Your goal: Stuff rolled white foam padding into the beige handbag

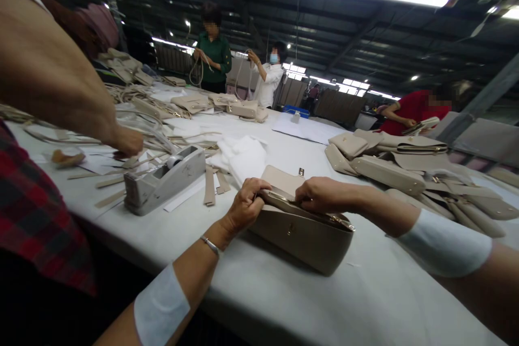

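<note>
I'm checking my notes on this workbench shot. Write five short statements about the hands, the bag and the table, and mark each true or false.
1. Both of the person's hands grip the top edge of the beige handbag. True: the left hand and the right hand both close on it.
2. The tape dispenser stands to the right of the handbag. False: it stands to its left.
3. The handbag is black. False: it is beige.
4. A pile of finished beige bags lies on the white table to the right. True.
5. A co-worker's arm reaches over the table at left. True.
</note>
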`<state>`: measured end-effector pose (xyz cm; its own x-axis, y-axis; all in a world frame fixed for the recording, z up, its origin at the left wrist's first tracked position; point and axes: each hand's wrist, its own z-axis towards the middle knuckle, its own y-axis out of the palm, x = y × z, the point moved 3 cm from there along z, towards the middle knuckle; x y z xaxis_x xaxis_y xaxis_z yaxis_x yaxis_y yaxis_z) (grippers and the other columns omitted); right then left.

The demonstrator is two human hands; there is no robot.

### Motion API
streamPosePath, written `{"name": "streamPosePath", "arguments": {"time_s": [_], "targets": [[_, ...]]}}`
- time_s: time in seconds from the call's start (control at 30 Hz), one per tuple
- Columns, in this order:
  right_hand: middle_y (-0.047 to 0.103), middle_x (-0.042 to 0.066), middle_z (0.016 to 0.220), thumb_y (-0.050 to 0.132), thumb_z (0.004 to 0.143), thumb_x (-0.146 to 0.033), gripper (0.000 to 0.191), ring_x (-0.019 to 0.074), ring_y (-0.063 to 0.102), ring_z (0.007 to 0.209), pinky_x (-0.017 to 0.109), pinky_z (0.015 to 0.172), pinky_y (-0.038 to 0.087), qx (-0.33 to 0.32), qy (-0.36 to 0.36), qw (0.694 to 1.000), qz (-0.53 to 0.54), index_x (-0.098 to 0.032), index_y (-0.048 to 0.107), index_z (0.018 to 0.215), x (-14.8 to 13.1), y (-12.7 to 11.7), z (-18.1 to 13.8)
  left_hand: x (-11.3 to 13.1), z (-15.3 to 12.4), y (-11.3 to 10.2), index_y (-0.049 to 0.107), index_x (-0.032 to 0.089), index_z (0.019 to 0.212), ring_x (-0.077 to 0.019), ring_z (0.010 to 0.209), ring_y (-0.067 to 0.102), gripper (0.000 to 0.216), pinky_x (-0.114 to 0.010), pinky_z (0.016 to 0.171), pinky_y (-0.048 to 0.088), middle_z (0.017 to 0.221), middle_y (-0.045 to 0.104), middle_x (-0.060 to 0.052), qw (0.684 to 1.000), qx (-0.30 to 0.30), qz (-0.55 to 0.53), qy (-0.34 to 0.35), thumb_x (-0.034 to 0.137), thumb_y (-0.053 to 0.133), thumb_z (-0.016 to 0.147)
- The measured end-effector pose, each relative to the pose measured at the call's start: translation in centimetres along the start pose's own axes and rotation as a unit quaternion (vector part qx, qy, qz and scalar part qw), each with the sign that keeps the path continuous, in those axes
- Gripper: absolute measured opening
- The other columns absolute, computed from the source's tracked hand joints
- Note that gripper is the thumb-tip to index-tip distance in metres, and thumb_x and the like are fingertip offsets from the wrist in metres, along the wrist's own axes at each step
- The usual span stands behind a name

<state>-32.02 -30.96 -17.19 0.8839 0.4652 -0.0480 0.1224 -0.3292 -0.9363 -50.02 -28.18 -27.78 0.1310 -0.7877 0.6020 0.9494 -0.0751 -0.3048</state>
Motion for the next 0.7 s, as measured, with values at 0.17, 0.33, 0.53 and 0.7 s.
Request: {"name": "streamPosePath", "arguments": {"time_s": [0.17,0.33,0.53,0.7], "targets": [[0.051,-0.002,0.058,0.052,0.075,-0.028,0.017,0.0105,0.044,0.053,0.022,0.05,0.033,0.008,-0.022,0.991,0.133,-0.015,0.062,0.072,0.6,1.1,0.6,3.7,-0.1,-0.2,0.064,0.024,0.11,-0.0276,0.123,0.035,0.044,-0.046,0.103,0.032,0.124,0.05,-0.009,0.965,-0.014,0.206,0.159,0.003,0.045,0.076],[0.046,-0.002,0.061,0.054,0.074,-0.042,0.032,0.0111,0.047,0.055,0.023,0.051,0.042,-0.087,-0.067,0.944,0.312,-0.011,0.058,0.08,1.1,1.5,0.3,6.6,0.3,0.7,0.066,0.028,0.107,-0.0299,0.124,0.033,0.033,-0.047,0.102,0.03,0.129,0.047,-0.008,0.939,-0.1,0.272,0.186,0.013,0.052,0.08],[0.052,0.0,0.063,0.048,0.079,-0.027,0.023,0.0121,0.048,0.057,0.023,0.054,0.041,-0.026,-0.038,0.982,0.183,-0.011,0.063,0.083,1.3,1.8,0.8,7.4,0.5,2.0,0.066,0.024,0.093,-0.026,0.115,0.039,0.021,-0.045,0.1,0.032,0.12,0.051,-0.007,0.945,-0.138,0.271,0.12,0.034,0.048,0.09],[0.064,0.012,0.079,0.049,0.075,-0.017,0.021,0.0222,0.057,0.075,0.03,0.065,0.038,0.101,0.023,0.993,0.049,-0.01,0.068,0.081,1.3,1.7,0.9,8.8,-0.7,2.2,0.059,0.018,0.08,-0.0231,0.101,0.045,0.025,-0.043,0.093,0.035,0.102,0.057,-0.007,0.945,-0.149,0.275,0.1,0.032,0.042,0.092]]}}
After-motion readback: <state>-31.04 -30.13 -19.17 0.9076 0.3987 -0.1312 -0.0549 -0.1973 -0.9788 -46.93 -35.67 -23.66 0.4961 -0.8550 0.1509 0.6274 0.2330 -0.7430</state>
